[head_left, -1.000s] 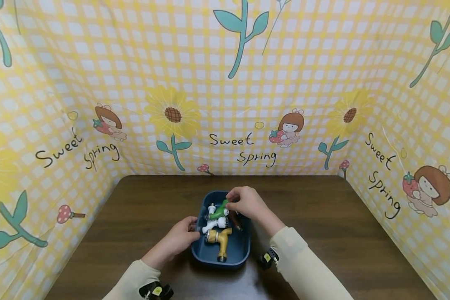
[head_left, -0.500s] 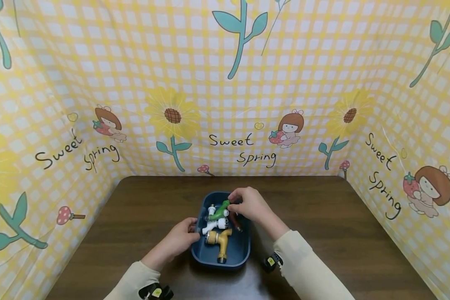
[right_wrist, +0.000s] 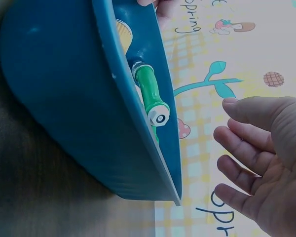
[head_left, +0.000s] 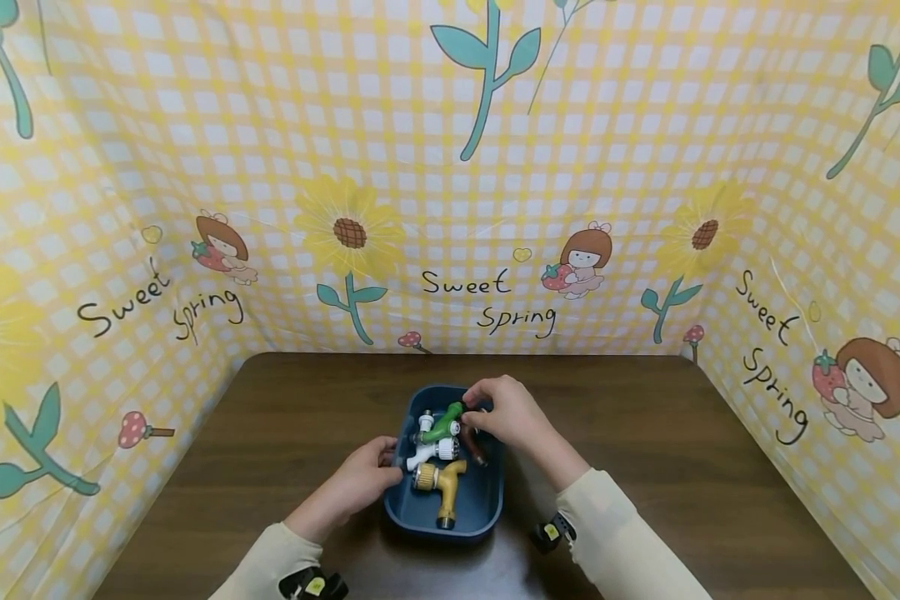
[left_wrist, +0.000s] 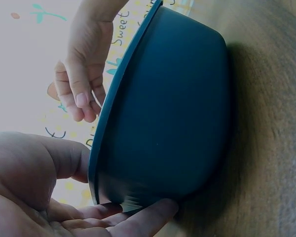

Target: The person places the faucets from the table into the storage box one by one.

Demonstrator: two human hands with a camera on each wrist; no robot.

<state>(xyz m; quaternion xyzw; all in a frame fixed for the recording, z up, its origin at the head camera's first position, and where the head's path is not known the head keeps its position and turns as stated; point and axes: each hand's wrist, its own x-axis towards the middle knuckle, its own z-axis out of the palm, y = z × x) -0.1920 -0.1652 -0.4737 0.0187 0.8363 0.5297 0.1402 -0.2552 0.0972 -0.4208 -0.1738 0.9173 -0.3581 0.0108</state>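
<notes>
A dark blue plastic basin (head_left: 480, 521) holds several taps. The green tap (head_left: 442, 425) lies across a white tap (head_left: 435, 452) at the far left, beside another white fitting (head_left: 426, 421). The yellow tap (head_left: 447, 487) is nearest the front, and a brown tap (head_left: 474, 446) lies at the right, partly hidden under my right hand. My left hand (head_left: 360, 475) grips the basin's left side, thumb at the rim and fingers along the outer wall. Over the far right rim hovers my right hand (head_left: 512, 412), fingers loosely bent and holding nothing; the right wrist view shows it apart from the basin.
The basin stands on a dark brown wooden table (head_left: 292, 417). A yellow checked cloth (head_left: 450, 200) with flowers and lettering hangs behind the table and along both sides.
My right hand has drawn slightly right and toward me, away from the green tap, baring more of its far end. The left hand stays on the basin. The head view shifts a little.
</notes>
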